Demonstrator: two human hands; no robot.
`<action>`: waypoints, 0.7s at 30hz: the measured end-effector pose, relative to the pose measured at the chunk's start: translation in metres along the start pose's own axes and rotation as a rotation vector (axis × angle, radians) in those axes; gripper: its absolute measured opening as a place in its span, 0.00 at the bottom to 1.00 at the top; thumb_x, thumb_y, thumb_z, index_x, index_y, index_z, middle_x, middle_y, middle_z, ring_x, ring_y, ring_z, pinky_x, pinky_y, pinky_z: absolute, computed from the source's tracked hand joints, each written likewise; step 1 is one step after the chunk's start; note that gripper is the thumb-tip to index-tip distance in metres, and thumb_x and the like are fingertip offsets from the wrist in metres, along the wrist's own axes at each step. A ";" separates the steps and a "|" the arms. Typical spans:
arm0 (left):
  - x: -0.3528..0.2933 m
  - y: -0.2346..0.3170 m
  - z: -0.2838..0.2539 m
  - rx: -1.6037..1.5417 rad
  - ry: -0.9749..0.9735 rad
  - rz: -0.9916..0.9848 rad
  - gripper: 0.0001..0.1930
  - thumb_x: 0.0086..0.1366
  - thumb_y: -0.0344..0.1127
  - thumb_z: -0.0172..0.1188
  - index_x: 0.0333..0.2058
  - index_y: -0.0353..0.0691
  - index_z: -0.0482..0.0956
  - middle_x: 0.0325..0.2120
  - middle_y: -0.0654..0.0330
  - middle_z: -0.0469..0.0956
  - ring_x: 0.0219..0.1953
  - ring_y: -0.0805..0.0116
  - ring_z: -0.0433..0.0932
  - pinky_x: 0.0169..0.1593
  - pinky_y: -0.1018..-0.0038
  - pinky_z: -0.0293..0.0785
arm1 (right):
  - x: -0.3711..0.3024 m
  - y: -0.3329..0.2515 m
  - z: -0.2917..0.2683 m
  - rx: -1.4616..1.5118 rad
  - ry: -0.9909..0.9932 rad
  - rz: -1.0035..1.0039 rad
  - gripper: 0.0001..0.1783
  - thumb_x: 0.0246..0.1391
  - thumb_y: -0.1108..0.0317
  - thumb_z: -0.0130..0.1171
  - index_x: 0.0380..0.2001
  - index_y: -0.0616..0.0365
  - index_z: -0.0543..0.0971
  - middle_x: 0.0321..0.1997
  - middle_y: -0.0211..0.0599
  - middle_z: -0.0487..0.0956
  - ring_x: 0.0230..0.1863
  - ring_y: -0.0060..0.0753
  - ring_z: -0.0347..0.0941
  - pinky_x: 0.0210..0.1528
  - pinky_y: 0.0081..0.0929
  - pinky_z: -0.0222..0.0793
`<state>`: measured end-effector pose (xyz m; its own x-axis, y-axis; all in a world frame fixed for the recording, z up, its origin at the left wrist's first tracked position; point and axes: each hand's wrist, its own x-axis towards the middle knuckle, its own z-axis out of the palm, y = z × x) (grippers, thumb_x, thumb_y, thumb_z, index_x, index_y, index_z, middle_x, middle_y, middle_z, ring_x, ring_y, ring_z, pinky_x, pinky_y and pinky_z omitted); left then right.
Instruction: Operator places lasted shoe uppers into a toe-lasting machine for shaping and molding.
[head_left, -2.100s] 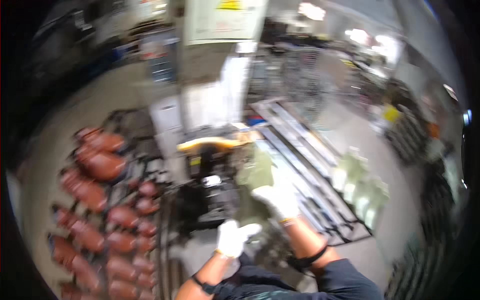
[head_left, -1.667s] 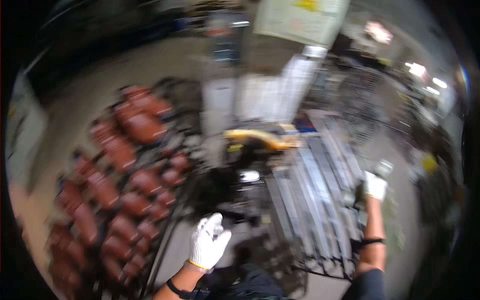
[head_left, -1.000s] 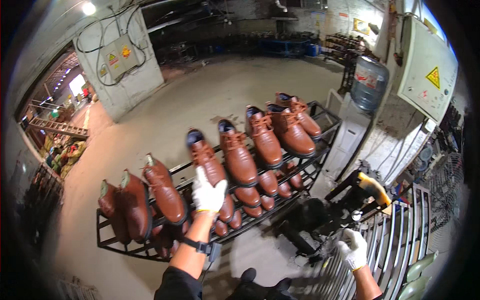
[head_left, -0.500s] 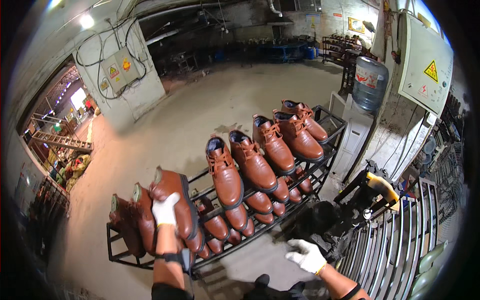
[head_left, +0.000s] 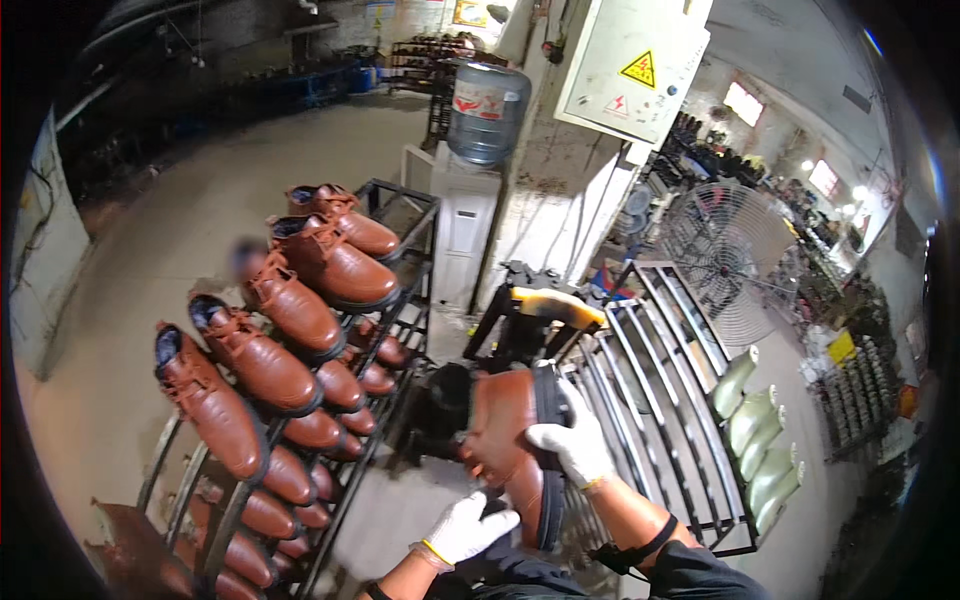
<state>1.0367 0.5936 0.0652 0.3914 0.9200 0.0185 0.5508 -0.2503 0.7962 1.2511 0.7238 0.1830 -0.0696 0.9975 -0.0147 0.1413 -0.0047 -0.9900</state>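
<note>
White gloves (head_left: 582, 440), dark sleeve (head_left: 700, 573)

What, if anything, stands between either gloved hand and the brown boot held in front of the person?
Nothing visible: the right hand grips the boot, and the left hand is close to it with nothing between, though contact is unclear.

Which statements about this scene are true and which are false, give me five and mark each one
1. The right hand holds a brown boot. True.
2. The brown boot's sole faces the picture's left. False: the dark sole faces the picture's right.
3. The left hand is gloved in white. True.
4. The water bottle lies on the floor. False: the water bottle sits on top of a white dispenser.
5. Green foot-shaped forms are in view, right of the brown boot. True.
</note>
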 end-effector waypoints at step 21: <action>0.144 -0.027 -0.032 -0.593 0.402 -0.334 0.22 0.63 0.35 0.73 0.52 0.28 0.81 0.44 0.52 0.85 0.47 0.68 0.81 0.51 0.69 0.79 | 0.131 -0.063 -0.033 -1.170 0.158 0.017 0.54 0.45 0.50 0.69 0.71 0.63 0.59 0.55 0.68 0.77 0.53 0.68 0.79 0.56 0.49 0.77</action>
<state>1.0541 0.7423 0.0660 -0.0844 0.9849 -0.1514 0.0632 0.1569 0.9856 1.2661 0.8568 0.2484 0.0518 0.9960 0.0723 0.9657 -0.0315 -0.2577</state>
